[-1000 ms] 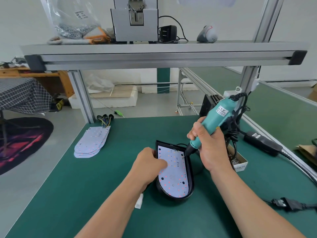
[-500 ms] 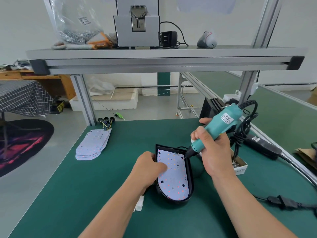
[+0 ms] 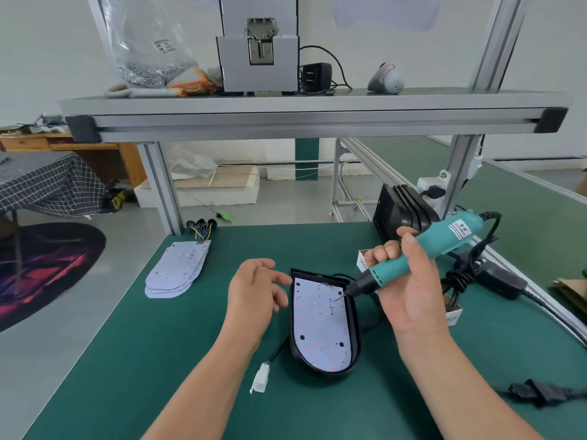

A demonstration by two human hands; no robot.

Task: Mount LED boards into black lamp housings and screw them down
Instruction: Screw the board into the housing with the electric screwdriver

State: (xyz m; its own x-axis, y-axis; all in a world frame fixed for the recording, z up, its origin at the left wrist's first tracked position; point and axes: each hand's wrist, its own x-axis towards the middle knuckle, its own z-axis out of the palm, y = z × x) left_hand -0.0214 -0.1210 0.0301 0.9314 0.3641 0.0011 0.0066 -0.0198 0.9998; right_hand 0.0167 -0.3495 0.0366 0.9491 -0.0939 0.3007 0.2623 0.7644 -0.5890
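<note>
Head view: your right hand (image 3: 409,293) grips the teal electric screwdriver (image 3: 422,249), bit at the white LED board (image 3: 317,325) seated in the black plastic lamp housing (image 3: 354,331); your left hand (image 3: 254,290) hovers just beside it, fingers relaxed, holding nothing.

Open green mat (image 3: 127,360) runs wide on the near left, between the spare LED boards (image 3: 178,271) at far left and the black housing (image 3: 355,338). A white connector (image 3: 260,377) lies just left of the housing's near end. The right side is crowded: the right hand (image 3: 413,293) with the screwdriver (image 3: 422,252), a small box (image 3: 453,317), tangled cables (image 3: 459,281) and stacked housings (image 3: 400,211). Overhead, the shelf rail (image 3: 317,125) perhaps limits reach at the far edge.
</note>
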